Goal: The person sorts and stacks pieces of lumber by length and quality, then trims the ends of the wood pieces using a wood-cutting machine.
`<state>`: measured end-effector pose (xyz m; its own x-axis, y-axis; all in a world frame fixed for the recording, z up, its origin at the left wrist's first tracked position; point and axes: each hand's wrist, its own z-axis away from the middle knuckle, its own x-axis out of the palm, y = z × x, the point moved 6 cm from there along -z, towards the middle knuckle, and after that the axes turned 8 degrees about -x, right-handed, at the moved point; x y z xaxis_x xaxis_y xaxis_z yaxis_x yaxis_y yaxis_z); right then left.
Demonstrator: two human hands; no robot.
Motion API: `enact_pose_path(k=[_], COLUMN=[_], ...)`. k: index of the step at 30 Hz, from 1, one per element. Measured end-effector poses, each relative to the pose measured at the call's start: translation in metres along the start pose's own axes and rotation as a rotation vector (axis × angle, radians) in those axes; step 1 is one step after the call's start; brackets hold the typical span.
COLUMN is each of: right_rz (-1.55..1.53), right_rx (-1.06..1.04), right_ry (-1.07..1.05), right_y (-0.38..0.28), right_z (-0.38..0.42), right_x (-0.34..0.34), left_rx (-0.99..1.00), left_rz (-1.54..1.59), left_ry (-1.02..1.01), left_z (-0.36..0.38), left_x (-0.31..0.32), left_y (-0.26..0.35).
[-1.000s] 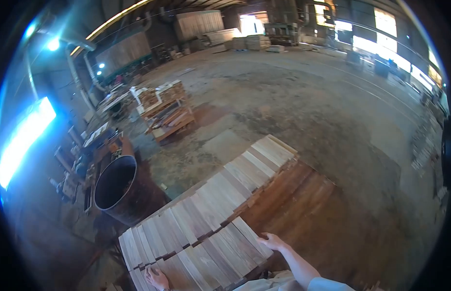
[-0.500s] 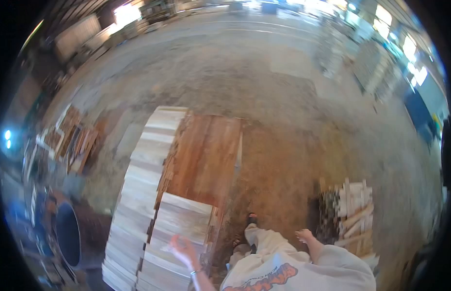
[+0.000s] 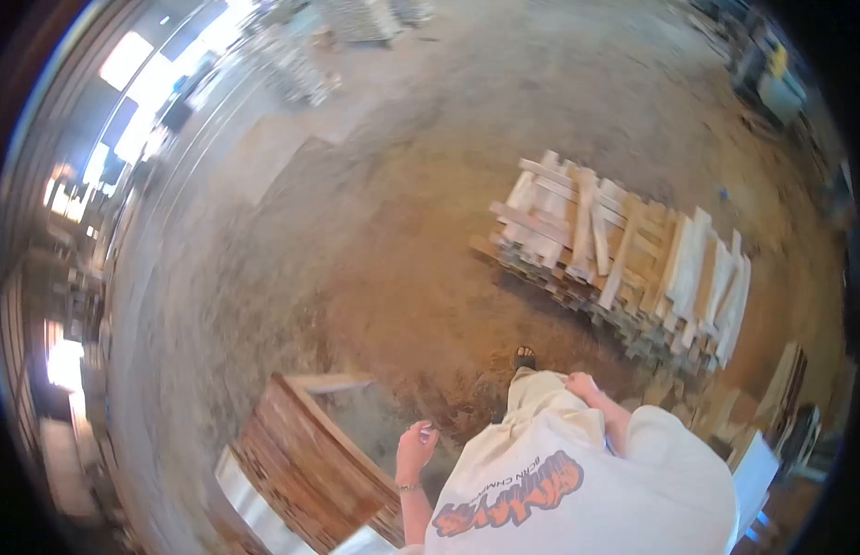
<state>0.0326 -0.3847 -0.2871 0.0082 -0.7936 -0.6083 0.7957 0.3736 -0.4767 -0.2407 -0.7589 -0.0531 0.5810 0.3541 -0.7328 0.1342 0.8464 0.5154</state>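
My left hand, with a bracelet at its wrist, hangs in the air beside my body with its fingers loosely bent and apart. Nothing plain shows between them. Below and to its left is a stack with reddish-brown boards on top, apart from the hand. My right hand is held low in front of my trousers, its fingers curled in and nothing seen in them. One sandalled foot is on the floor ahead.
A long pile of loose pale wooden slats lies ahead to the right, some ends sticking out. Pale boards edge the brown stack. Leaning planks and a white panel stand at the right. Stacked material is farther back.
My view has turned right, away from the board stack and towards the slat pile. My left hand has come away from above the pale boards. My right hand stays near my trousers.
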Motion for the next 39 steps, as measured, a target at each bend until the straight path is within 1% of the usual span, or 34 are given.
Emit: enact_pose_path(k=[1, 4, 6, 8, 9, 11, 12, 14, 17, 19, 20, 22, 23, 24, 26, 27, 30, 34, 37, 39], right_rz=[-0.083, -0.188, -0.668, -0.702, -0.730, -0.536, -0.420, -0.282, -0.675, -0.655, -0.635, -0.870, -1.161, -1.070, -1.101, -1.102, -1.167, -1.342, -1.493, -1.606], right_rx=[-0.043, -0.152, 0.091, 0.082, 0.081, -0.105, -0.189, -0.145, -0.361, -0.410, -0.431, -0.317, -0.212, -0.065, -0.013, 0.018, 0.084, 0.153, 0.207, 0.246], right_ry=[0.024, -0.085, -0.241, -0.256, -0.263, -0.185, -0.145, 0.032, 0.452, 0.705, 0.817, 0.822, 0.657, 0.518, 0.479, 0.445, 0.414, 0.436, 0.461, 0.487], right_y=[0.000, 0.000, -0.011, -0.034, -0.044, -0.048, -0.047, -0.044, -0.083, -0.120, -0.132, -0.118, -0.145, -0.125, -0.078, -0.081, -0.106, -0.151, -0.178, -0.197], right_z=[0.009, 0.068, 0.123, 0.157, 0.166, 0.148, 0.134, 0.107, 0.133, 0.169, 0.183, 0.160, 0.165, 0.137, 0.077, 0.074, 0.085, 0.100, 0.118, 0.137], right_x=[-0.013, -0.047, -0.076, -0.117, -0.122, -0.107, -0.101, -0.080, -0.106, -0.136, -0.142, -0.081, -0.095, -0.052, 0.048, 0.050, 0.015, -0.030, -0.053, -0.064], left_rx=[0.011, 0.116, 0.192, 0.259, 0.314, 0.437, 0.513, 0.661, 0.692, 0.696, 0.684, 0.742, 0.777, 0.782, 0.779, 0.757, 0.726, 0.732, 0.692, 0.733], left_rz=[-0.007, -0.019, -0.016, 0.004, -0.036, -0.102, -0.192, -0.370, -0.361, -0.298, -0.259, -0.341, -0.375, -0.398, -0.466, -0.503, -0.538, -0.435, -0.416, -0.417], left_ry=[-0.042, -0.097, -0.123, -0.152, -0.204, -0.310, -0.379, -0.491, -0.607, -0.613, -0.620, -0.646, -0.650, -0.665, -0.708, -0.749, -0.773, -0.704, -0.728, -0.751], left_z=[-0.017, -0.072, -0.102, -0.132, -0.142, -0.161, -0.170, -0.184, -0.210, -0.223, -0.226, -0.245, -0.257, -0.266, -0.279, -0.286, -0.300, -0.325, -0.329, -0.335], left_x=[0.002, 0.004, 0.009, 0.016, 0.020, 0.035, 0.047, 0.061, 0.075, 0.073, 0.071, 0.075, 0.078, 0.080, 0.079, 0.082, 0.077, 0.078, 0.078, 0.090], left_y=[0.019, 0.089, 0.131, 0.167, 0.183, 0.220, 0.237, 0.262, 0.294, 0.323, 0.328, 0.322, 0.323, 0.323, 0.311, 0.306, 0.301, 0.284, 0.275, 0.272])
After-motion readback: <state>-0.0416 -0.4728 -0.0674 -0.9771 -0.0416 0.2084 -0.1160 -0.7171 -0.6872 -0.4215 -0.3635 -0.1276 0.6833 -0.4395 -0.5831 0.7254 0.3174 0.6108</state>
